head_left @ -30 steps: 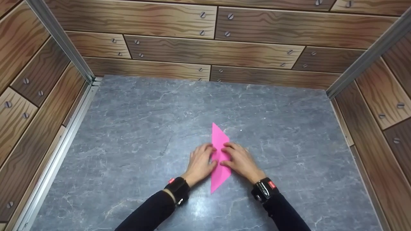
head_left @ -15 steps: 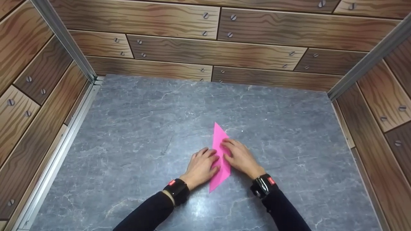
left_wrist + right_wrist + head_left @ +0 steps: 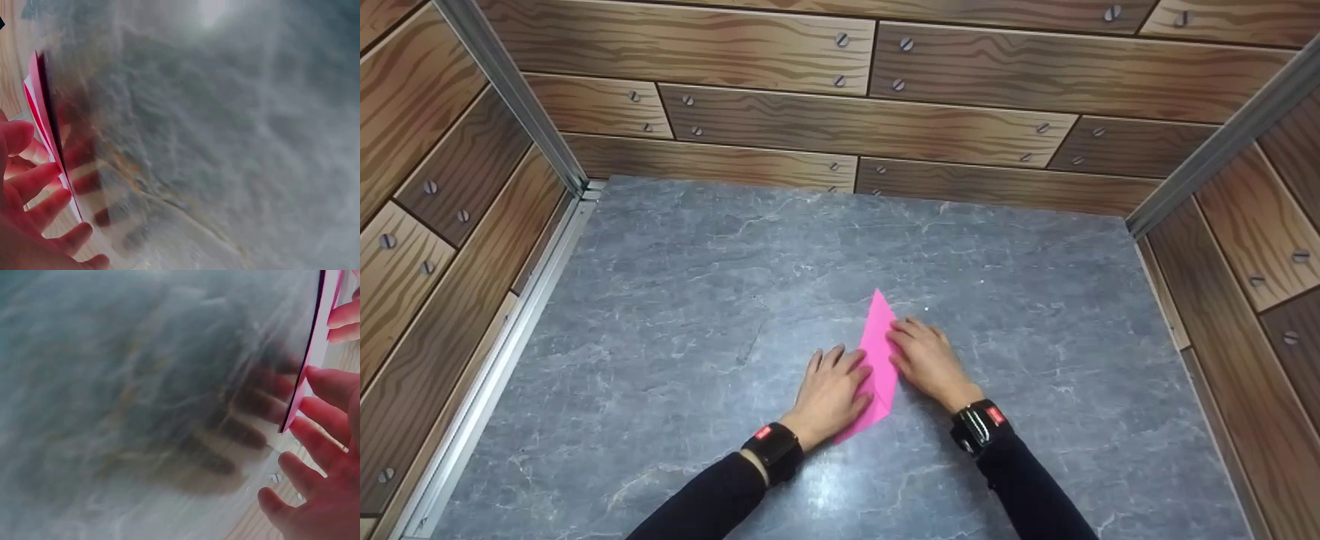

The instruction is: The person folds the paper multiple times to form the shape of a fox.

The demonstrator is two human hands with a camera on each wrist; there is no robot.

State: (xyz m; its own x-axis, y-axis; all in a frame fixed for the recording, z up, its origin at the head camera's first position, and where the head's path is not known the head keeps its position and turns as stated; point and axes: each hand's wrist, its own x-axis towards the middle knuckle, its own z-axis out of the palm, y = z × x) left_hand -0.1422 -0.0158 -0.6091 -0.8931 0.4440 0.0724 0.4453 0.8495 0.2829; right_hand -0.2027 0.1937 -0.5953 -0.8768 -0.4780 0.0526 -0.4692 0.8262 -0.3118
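Note:
A pink sheet of folded paper [image 3: 879, 330], long and pointed at both ends, lies on the grey marbled surface and leans slightly right at its far tip. My left hand [image 3: 826, 394] rests its fingertips on the left side of the paper, fingers spread. On the other side my right hand [image 3: 934, 361] touches the right edge with its fingertips. The left wrist view shows the paper [image 3: 46, 107] nearly edge-on, layered, with fingertips against it. Thumb and fingers also meet the paper's edge [image 3: 294, 402] in the right wrist view.
The grey marbled tabletop [image 3: 697, 262] spreads around both hands. Wood-patterned panels [image 3: 780, 112] stand at the back and both sides, with metal rails [image 3: 510, 97] at the corners. A tiny white speck [image 3: 926, 308] lies beyond the right hand.
The paper has turned clockwise: its far tip has swung right and its near tip left. The left hand has spread its fingers, and the right hand has shifted slightly right along the edge.

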